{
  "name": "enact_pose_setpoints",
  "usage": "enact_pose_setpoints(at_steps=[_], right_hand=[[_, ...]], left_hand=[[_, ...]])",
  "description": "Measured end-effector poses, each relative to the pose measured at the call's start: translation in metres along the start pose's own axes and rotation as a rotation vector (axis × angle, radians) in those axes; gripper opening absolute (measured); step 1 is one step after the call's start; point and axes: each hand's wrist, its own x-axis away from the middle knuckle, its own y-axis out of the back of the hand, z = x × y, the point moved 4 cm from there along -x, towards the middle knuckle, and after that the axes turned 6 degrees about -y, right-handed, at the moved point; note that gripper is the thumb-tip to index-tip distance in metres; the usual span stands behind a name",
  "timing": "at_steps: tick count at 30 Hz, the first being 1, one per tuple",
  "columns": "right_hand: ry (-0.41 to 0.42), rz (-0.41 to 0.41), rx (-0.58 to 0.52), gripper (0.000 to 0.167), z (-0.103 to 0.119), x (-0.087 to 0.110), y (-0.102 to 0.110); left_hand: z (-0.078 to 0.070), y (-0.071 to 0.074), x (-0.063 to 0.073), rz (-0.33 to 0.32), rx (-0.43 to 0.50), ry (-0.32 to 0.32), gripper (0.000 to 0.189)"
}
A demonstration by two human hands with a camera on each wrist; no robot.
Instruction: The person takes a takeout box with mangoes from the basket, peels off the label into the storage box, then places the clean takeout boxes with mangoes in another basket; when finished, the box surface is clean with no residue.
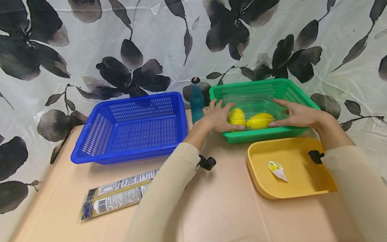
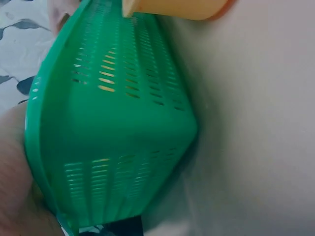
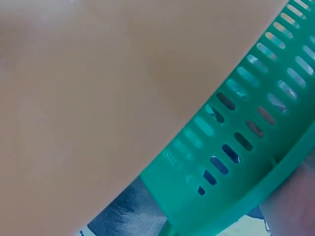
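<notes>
A clear plastic container (image 1: 252, 102) with yellow lemons (image 1: 259, 121) in it sits inside the green basket (image 1: 257, 136). My left hand (image 1: 220, 117) grips the container's left end, thumb along the near side and fingers spread over the far side. At the right end my right hand (image 1: 297, 114) holds it the same way. Both wrists pass over the basket's near rim. In the left wrist view, part of the left hand (image 2: 15, 177) shows beyond the basket wall (image 2: 98, 128). The right wrist view shows the slotted wall (image 3: 236, 147) and a bit of the right hand (image 3: 293, 201).
A blue basket (image 1: 133, 158) stands at the left, and a blue bottle (image 1: 197, 101) between the baskets. Nearer lies a long clear-wrapped package (image 1: 118, 195) with printed labels. A yellow tray (image 1: 296, 186) holding a small torn label (image 1: 277, 170) is below the green basket.
</notes>
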Motion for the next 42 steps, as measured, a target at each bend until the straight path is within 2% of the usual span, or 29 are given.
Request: enact_pose_setpoints(at_steps=[3, 6, 12, 17, 25, 30, 38, 42], right_hand=[[-0.002, -0.002, 0.034, 0.110, 0.003, -0.003, 0.001], [-0.001, -0.002, 0.059, 0.110, 0.004, -0.006, 0.002], [0.009, 0.001, 0.086, 0.108, 0.007, -0.008, 0.004], [0.041, -0.031, 0.145, 0.105, 0.015, -0.005, 0.009], [0.122, -0.050, 0.154, 0.098, 0.031, 0.000, 0.011], [0.182, -0.078, 0.146, 0.093, 0.049, 0.008, 0.010], [0.235, -0.089, 0.140, 0.091, 0.071, 0.020, -0.001], [0.291, -0.101, 0.154, 0.087, 0.079, 0.027, -0.009]], left_hand=[[0.000, 0.000, 0.000, 0.016, -0.043, 0.027, 0.097], [0.002, 0.001, 0.000, 0.012, -0.043, 0.029, 0.095], [0.008, 0.002, 0.004, 0.000, 0.012, -0.020, 0.088], [0.015, 0.007, 0.013, -0.045, 0.062, -0.085, 0.085], [0.019, 0.029, 0.044, -0.105, 0.080, -0.203, 0.080], [0.020, 0.040, 0.062, -0.114, 0.006, -0.228, 0.079], [0.024, 0.039, 0.093, -0.116, -0.047, -0.265, 0.076], [0.026, 0.037, 0.110, -0.130, -0.068, -0.279, 0.074]])
